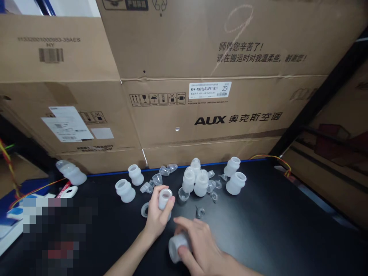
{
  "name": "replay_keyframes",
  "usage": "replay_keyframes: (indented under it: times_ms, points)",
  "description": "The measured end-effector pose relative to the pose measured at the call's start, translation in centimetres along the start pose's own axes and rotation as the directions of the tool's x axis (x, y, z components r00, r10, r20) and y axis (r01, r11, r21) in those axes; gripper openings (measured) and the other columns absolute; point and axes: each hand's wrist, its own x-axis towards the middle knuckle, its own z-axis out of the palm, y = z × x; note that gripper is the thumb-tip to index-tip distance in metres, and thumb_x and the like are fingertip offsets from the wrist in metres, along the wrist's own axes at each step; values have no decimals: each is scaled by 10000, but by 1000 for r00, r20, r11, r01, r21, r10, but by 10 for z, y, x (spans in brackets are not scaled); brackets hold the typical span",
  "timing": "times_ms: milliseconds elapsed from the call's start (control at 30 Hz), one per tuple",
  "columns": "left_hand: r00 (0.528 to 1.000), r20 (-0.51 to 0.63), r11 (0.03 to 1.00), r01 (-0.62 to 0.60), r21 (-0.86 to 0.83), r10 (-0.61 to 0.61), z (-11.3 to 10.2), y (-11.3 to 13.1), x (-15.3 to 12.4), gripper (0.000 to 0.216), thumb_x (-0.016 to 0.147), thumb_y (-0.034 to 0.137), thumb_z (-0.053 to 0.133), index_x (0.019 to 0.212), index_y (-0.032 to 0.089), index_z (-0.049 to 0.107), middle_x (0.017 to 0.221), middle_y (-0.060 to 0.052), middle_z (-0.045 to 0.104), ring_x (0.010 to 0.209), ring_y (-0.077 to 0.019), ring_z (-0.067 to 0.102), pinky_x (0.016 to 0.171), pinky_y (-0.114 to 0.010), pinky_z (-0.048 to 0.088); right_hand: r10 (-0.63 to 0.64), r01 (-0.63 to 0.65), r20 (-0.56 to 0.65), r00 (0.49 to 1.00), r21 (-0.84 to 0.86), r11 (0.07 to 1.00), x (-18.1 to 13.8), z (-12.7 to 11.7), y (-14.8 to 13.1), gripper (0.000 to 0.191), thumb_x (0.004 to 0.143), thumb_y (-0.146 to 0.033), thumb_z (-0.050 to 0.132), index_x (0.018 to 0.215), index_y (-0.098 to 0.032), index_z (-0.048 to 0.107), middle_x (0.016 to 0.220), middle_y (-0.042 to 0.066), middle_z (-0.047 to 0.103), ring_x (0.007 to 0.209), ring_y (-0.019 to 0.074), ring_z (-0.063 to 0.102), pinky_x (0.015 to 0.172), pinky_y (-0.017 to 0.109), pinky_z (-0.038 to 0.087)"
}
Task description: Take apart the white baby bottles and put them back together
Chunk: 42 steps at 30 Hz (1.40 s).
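My left hand (156, 216) is closed around a small white silicone bottle body (165, 198), held upright with its open mouth up. Nearer the camera, my right hand (198, 245) grips another white silicone body (176, 247) lying on its side. Both are over a black table (258, 230). A clear ring (144, 210) lies just left of my left hand. A small clear valve piece (199, 211) lies on the table just beyond my right hand.
Several white silicone bodies (125, 190) and clear caps (184, 194) are scattered at the table's far edge. Large cardboard boxes (207, 115) form a wall behind them. Another white piece (71, 172) lies far left, near wires (37, 189). A black post (319, 99) slants on the right.
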Motion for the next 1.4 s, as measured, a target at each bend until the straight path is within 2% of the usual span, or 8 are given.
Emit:
replay_keyframes:
  times_ms: [200, 400, 567, 733, 900, 1067, 1267, 1400]
  points:
    - [998, 36, 991, -51, -123, 55, -2, -1, -1, 479, 950, 570, 533, 1272, 217, 496, 933, -38, 634, 780, -193, 629, 724, -332, 518, 176, -176, -1, 984, -9, 984, 1, -5, 5, 591, 964, -431, 596, 1472, -259, 349, 1269, 93, 668, 1079, 258, 681, 945, 363, 509]
    - [1000, 27, 1000, -13, -26, 14, 0, 4, 1, 499, 894, 518, 672, 1249, 232, 470, 823, 25, 597, 661, -148, 593, 672, -295, 486, 496, -458, -88, 864, 273, 846, 8, -7, 15, 370, 1117, -415, 260, 1373, -235, 459, 848, 3, 686, 701, 164, 642, 698, 267, 496]
    - [997, 73, 987, -13, -163, 25, -2, -3, -1, 505, 966, 588, 489, 1318, 229, 441, 960, -38, 644, 792, -187, 634, 710, -323, 514, 432, -384, -136, 891, 281, 880, 10, -6, 24, 449, 1064, -458, 457, 1438, -225, 371, 940, 7, 690, 766, 167, 651, 768, 276, 511]
    - [998, 61, 998, -29, -58, 33, -3, -4, -2, 569, 907, 525, 657, 1342, 245, 421, 866, 12, 606, 703, -156, 598, 695, -305, 497, 541, -476, -189, 819, 301, 826, 14, -13, 31, 398, 1103, -462, 330, 1397, -227, 457, 881, 4, 690, 753, 169, 658, 728, 268, 507]
    - [992, 105, 988, -49, -149, 65, -3, -8, -1, 553, 971, 594, 476, 1384, 234, 398, 961, -44, 644, 815, -199, 625, 746, -349, 512, 467, -418, -212, 858, 239, 876, 17, -25, 33, 529, 1026, -464, 512, 1478, -232, 366, 1057, 26, 719, 891, 191, 694, 837, 297, 523]
    - [995, 89, 997, -33, -62, 39, -3, -8, -2, 580, 934, 528, 619, 1382, 246, 380, 902, -10, 622, 740, -170, 603, 727, -332, 504, 579, -548, -296, 760, 188, 815, 22, -34, 34, 435, 1082, -491, 322, 1401, -239, 478, 853, -1, 717, 744, 190, 692, 696, 283, 523]
    - [988, 130, 993, -68, -99, 80, -3, -8, -1, 568, 978, 584, 453, 1412, 226, 370, 932, -44, 633, 840, -217, 633, 755, -360, 509, 504, -542, -358, 786, -7, 840, 20, -46, 40, 503, 994, -504, 511, 1414, -239, 428, 1175, 63, 741, 988, 249, 744, 815, 334, 558]
    - [998, 58, 1000, -19, 23, 18, 0, 1, 0, 541, 930, 509, 610, 1352, 238, 406, 882, -4, 618, 739, -172, 594, 737, -327, 483, 430, -492, -404, 807, -58, 869, 18, -49, 40, 460, 1007, -450, 489, 1409, -230, 449, 1230, 89, 709, 1059, 269, 721, 863, 371, 556]
